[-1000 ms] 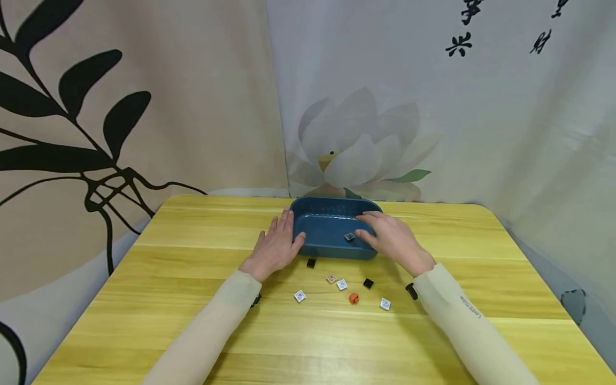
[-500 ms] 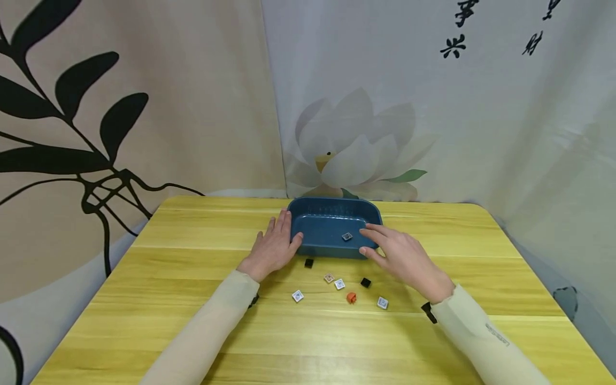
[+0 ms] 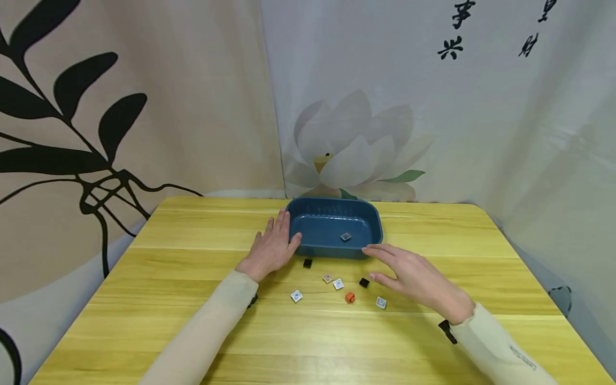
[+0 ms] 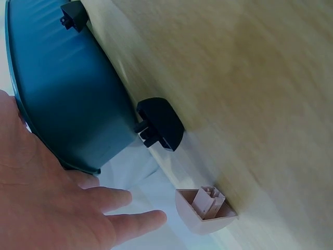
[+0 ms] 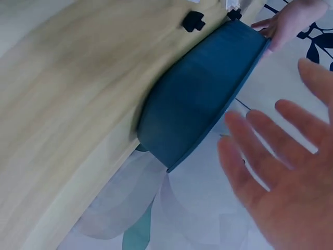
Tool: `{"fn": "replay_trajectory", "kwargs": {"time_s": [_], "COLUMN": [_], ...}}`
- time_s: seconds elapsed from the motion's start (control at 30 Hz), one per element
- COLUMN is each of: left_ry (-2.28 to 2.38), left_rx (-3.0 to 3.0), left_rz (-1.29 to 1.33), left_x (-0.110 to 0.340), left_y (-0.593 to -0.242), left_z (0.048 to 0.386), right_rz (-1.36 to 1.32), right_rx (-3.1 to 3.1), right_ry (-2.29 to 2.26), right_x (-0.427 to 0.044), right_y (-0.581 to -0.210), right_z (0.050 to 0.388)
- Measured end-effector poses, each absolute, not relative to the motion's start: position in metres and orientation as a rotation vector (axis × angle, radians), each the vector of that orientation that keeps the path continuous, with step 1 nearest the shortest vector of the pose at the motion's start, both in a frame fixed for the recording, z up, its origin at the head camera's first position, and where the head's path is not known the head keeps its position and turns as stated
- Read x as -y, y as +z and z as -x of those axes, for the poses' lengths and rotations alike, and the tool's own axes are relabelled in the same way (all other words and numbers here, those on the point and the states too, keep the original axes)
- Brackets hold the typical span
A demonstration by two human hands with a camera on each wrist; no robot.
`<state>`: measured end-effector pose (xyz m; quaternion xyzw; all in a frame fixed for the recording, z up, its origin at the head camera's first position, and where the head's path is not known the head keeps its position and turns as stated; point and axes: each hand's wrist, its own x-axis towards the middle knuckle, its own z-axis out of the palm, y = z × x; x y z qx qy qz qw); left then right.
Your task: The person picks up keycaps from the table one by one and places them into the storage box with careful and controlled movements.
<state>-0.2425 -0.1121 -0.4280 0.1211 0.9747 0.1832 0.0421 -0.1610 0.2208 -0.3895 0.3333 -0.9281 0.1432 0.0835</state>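
Left hand [image 3: 271, 249], right hand [image 3: 425, 279]: both extended toward far edge of table [image 3: 192, 272].
Left fingers [image 3: 284, 222] straight; right fingers [image 3: 385, 253] relaxed, thumb [image 3: 385, 280] apart.

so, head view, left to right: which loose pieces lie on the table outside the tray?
Leftmost white keycap → left black keycap → beige keycap → middle white keycap → orange piece → right black keycap → rightmost white keycap.

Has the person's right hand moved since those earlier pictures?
Yes. Judged against the blue tray, the right hand has drawn back and to the right, from over the tray's right end to around its near right corner.
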Motion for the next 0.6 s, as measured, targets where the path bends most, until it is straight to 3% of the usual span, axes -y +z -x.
{"fn": "replay_trajectory", "kwargs": {"time_s": [0.6], "left_ry": [0.549], "left_rx": [-2.977], "left_rz": [-0.367], "left_x": [0.112], "left_y": [-0.428], "left_z": [0.243], "right_rz": [-1.298], "right_rx": [2.751], "right_ry": [0.297], "right_x": [-0.229], "right_y": [-0.407], "right_z": [0.142]}}
